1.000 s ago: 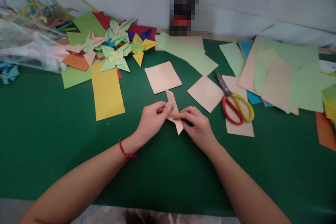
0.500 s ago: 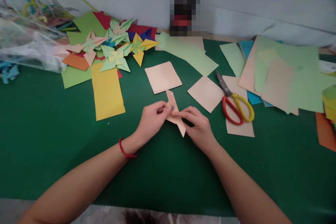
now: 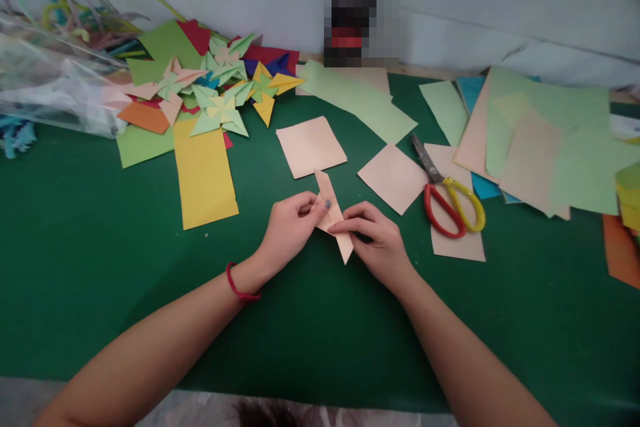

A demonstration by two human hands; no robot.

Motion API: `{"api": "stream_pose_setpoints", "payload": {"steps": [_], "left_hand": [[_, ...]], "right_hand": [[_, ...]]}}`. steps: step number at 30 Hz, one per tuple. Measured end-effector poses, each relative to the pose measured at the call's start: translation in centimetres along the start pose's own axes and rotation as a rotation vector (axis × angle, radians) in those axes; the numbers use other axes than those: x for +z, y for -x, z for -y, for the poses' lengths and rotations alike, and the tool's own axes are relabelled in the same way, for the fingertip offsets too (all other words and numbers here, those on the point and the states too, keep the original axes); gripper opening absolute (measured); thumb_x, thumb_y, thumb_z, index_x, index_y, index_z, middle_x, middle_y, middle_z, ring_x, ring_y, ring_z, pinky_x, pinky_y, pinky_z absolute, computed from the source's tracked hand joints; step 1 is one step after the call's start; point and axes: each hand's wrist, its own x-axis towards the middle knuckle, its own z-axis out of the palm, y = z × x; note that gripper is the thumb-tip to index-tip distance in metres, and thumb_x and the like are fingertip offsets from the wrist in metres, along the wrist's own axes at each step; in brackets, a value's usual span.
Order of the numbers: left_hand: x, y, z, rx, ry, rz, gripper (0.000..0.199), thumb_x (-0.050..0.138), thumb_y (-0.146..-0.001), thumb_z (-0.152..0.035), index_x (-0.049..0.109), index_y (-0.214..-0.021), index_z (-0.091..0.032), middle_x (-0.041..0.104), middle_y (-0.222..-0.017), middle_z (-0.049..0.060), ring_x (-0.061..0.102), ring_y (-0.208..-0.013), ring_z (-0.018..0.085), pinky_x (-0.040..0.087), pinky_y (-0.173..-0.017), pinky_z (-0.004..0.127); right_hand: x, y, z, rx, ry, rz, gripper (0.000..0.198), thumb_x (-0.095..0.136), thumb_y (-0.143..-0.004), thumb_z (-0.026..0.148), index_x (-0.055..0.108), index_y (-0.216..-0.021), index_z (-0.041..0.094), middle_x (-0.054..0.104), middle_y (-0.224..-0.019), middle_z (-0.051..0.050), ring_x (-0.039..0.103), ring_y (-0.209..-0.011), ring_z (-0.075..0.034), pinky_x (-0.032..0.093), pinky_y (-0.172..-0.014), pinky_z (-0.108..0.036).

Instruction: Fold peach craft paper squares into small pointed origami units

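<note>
A small folded piece of peach paper (image 3: 327, 195) is between my two hands, low over the green table. Pinched between thumb and fingers, its left side is in my left hand (image 3: 295, 223). My right hand (image 3: 376, 235) grips the lower right part, with the index finger lying on the folded strip and the thumb partly hidden below. Just beyond the fold lies a square stack of peach paper (image 3: 311, 147). Another peach square (image 3: 391, 178) rests to its right, turned on its corner. Scissors (image 3: 443, 193) with one red and one yellow handle lie beside that square.
Folded paper stars (image 3: 220, 110) and coloured sheets are heaped at the back left, near a clear plastic bag (image 3: 60, 87). A yellow sheet (image 3: 206, 177) lies left of my hands. Large green sheets (image 3: 585, 147) overlap at the right on the green table (image 3: 320, 340).
My right index finger has slid slightly down along the folded strip. The strip's lower end has shifted a little to the left. My left hand stays in place.
</note>
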Motion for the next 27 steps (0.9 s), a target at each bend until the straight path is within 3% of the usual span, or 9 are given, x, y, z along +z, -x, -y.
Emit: {"api": "stream_pose_setpoints", "payload": {"steps": [27], "left_hand": [[-0.01,0.02,-0.06,0.006,-0.001,0.002,0.026,0.052,-0.084,-0.038,0.059,-0.072,-0.015,0.054,-0.067,0.000,0.045,-0.058,0.011,0.033,-0.053,0.022]], "right_hand": [[0.09,-0.06,-0.14,0.016,0.052,0.006,0.018,0.052,-0.083,0.011,0.066,-0.086,0.022,0.059,-0.082,-0.003,0.057,-0.079,-0.014,0.048,-0.069,-0.029]]}}
